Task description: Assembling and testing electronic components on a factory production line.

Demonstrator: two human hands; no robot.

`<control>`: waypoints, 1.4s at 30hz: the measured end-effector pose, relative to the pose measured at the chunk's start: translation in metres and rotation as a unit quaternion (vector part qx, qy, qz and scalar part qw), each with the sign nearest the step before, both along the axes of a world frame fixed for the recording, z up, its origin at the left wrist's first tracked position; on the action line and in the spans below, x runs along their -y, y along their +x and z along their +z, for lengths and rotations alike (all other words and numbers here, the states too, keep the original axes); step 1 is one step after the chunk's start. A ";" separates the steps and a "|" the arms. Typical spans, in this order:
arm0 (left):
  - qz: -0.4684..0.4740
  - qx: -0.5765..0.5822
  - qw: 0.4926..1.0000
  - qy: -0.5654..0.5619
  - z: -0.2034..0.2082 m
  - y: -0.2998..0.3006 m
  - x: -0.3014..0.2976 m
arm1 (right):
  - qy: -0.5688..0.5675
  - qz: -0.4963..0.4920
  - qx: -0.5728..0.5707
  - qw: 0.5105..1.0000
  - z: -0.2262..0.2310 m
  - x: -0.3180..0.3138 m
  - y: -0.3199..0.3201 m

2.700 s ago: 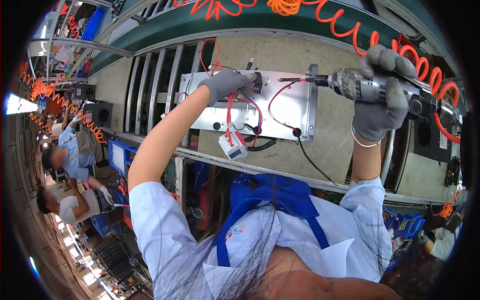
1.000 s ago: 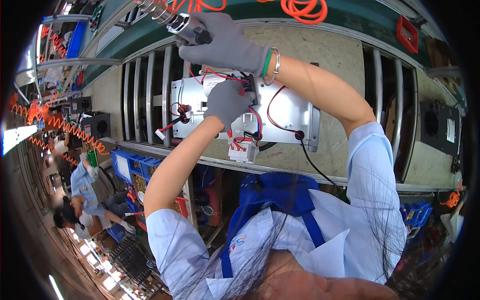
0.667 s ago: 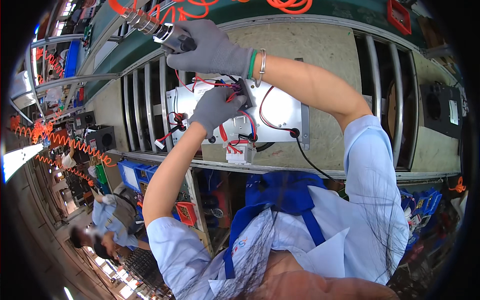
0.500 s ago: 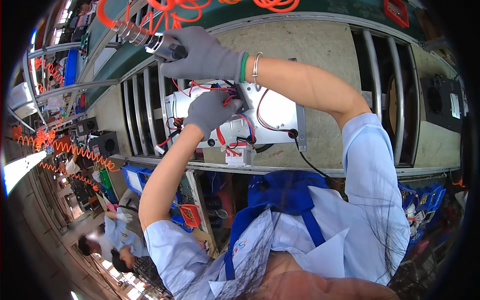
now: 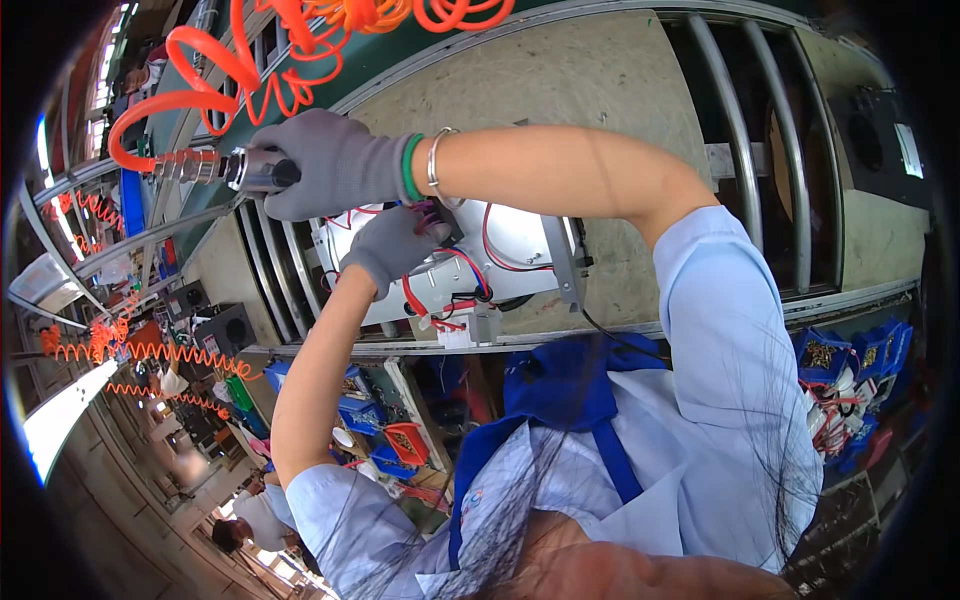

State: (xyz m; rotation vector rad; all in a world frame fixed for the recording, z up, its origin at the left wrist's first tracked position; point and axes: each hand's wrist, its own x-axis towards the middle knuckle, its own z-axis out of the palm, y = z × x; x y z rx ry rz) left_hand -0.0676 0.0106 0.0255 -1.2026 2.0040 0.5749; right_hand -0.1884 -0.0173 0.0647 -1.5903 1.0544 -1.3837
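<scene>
My right hand (image 5: 320, 165), in a grey knit glove, is wrapped round a silver air-powered driver (image 5: 262, 172). This tool lies almost level above the far left of a shiny metal panel (image 5: 525, 236), and an orange air hose (image 5: 125, 135) joins its left end. Below my right wrist, my gloved left hand (image 5: 385, 245) reaches onto the panel with its fingers curled against a dark block (image 5: 447, 230) with purple wires. What sits between those fingers is hidden. Red wires (image 5: 412, 296) run toward a white switch-like block (image 5: 470, 327) at the panel's near edge.
Orange hose coils (image 5: 240, 65) hang at the upper left. Metal rollers (image 5: 730, 130) interrupt the bench (image 5: 590, 80) on the right. A black cable (image 5: 610, 333) trails off the panel. Below the bench are a red bin (image 5: 407, 443) and blue bins (image 5: 822, 355) of small parts.
My right hand and the driver have moved left and somewhat nearer, and the hose bends lower. My left hand stays at the dark block. The whole view has shifted a little.
</scene>
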 end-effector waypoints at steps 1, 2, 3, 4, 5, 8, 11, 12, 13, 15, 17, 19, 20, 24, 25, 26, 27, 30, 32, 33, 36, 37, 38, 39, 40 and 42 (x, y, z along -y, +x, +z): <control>0.010 -0.043 0.999 -0.017 -0.005 0.008 -0.005 | -0.003 -0.005 -0.016 1.000 0.004 -0.001 -0.002; 0.002 -0.062 0.997 -0.041 -0.011 0.014 -0.008 | -0.001 0.001 -0.018 1.000 0.006 -0.002 -0.003; -0.007 -0.081 0.995 -0.064 -0.015 0.019 -0.010 | 0.001 0.007 -0.021 1.000 0.007 -0.002 -0.004; -0.016 -0.101 0.991 -0.087 -0.017 0.021 -0.012 | 0.003 0.013 -0.026 1.000 0.007 -0.003 -0.004; -0.014 -0.087 0.992 -0.091 -0.017 0.021 -0.013 | 0.003 0.014 -0.027 1.000 0.006 -0.003 -0.002; -0.012 -0.044 0.994 -0.101 -0.012 0.009 -0.016 | 0.001 0.017 -0.028 0.999 0.006 -0.003 0.004; -0.008 -0.009 0.995 -0.104 -0.006 -0.001 -0.019 | -0.016 0.028 -0.025 0.999 0.006 -0.002 0.010; -0.007 -0.004 0.994 -0.105 -0.006 -0.002 -0.019 | -0.029 0.032 -0.026 0.999 0.006 -0.002 0.013; -0.006 -0.001 0.995 -0.104 -0.007 -0.002 -0.020 | -0.039 0.036 -0.029 0.998 0.006 -0.003 0.015; -0.022 0.019 0.995 -0.091 -0.006 -0.008 -0.020 | -0.047 0.028 -0.046 0.997 0.007 -0.005 0.020; -0.028 0.029 0.995 -0.089 -0.006 -0.010 -0.021 | -0.052 0.013 -0.050 0.997 0.006 -0.006 0.021; -0.025 0.034 0.994 -0.096 -0.005 -0.010 -0.021 | -0.052 -0.006 -0.036 0.998 0.006 -0.006 0.018; -0.024 0.033 0.995 -0.092 -0.003 -0.012 -0.022 | -0.047 -0.013 -0.030 0.998 0.005 -0.007 0.016; -0.006 0.036 0.995 -0.090 0.004 -0.018 -0.022 | -0.053 -0.037 0.011 0.998 -0.001 -0.007 0.006; 0.005 0.037 0.995 -0.092 0.004 -0.016 -0.022 | -0.057 -0.037 0.030 0.997 0.000 -0.006 0.007; 0.011 0.017 0.994 -0.103 0.002 -0.013 -0.023 | -0.060 -0.037 0.050 0.996 0.000 -0.006 0.008; 0.016 -0.004 0.993 -0.116 -0.001 -0.009 -0.023 | -0.061 -0.040 0.025 0.997 -0.001 -0.007 0.007; 0.032 -0.051 0.988 -0.142 -0.004 -0.003 -0.025 | -0.067 -0.031 0.015 0.997 -0.003 -0.006 0.012; 0.044 -0.080 0.986 -0.141 -0.001 -0.004 -0.026 | -0.082 -0.037 -0.009 0.996 0.000 -0.008 0.010; 0.044 -0.031 0.991 -0.119 0.003 -0.008 -0.025 | -0.080 -0.040 -0.018 0.996 0.001 -0.008 0.011; -0.003 0.014 0.994 -0.107 0.000 -0.016 -0.022 | -0.066 -0.045 -0.030 0.996 -0.002 -0.009 0.014; -0.016 0.030 0.992 -0.124 -0.005 -0.017 -0.023 | -0.057 -0.046 -0.040 0.997 -0.001 -0.009 0.014; -0.018 0.036 0.992 -0.121 -0.007 -0.017 -0.021 | -0.049 -0.047 -0.050 0.996 0.000 -0.010 0.015; -0.020 0.042 0.992 -0.117 -0.007 -0.018 -0.019 | -0.056 -0.047 -0.045 0.996 0.000 -0.009 0.015; -0.026 0.050 0.992 -0.112 -0.007 -0.018 -0.018 | -0.062 -0.050 -0.039 0.996 0.001 -0.008 0.014; -0.005 0.034 0.993 -0.111 -0.007 -0.017 -0.020 | -0.054 -0.039 -0.049 0.997 0.001 -0.010 0.014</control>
